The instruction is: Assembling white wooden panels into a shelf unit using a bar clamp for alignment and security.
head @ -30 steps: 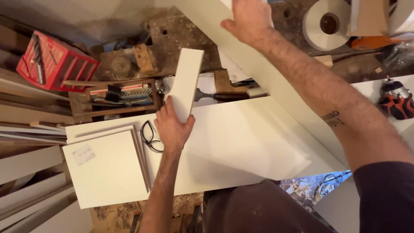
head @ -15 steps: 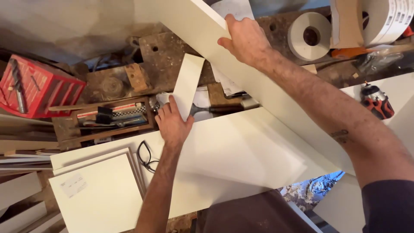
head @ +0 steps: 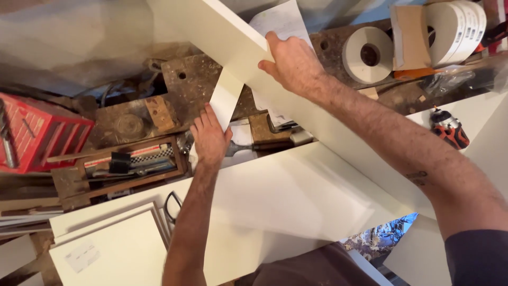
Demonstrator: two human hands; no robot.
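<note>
Two hands grip white boards: the left hand [head: 210, 139] clamps the small panel [head: 226, 99] at 11 o'clock, meeting the long plank [head: 317, 122] under the right hand [head: 291, 66]; joint unfastened.

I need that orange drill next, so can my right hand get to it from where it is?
Probably yes. The right hand rests on the long white board, and the orange drill lies uncovered beyond that arm, with nothing visibly between.
</note>
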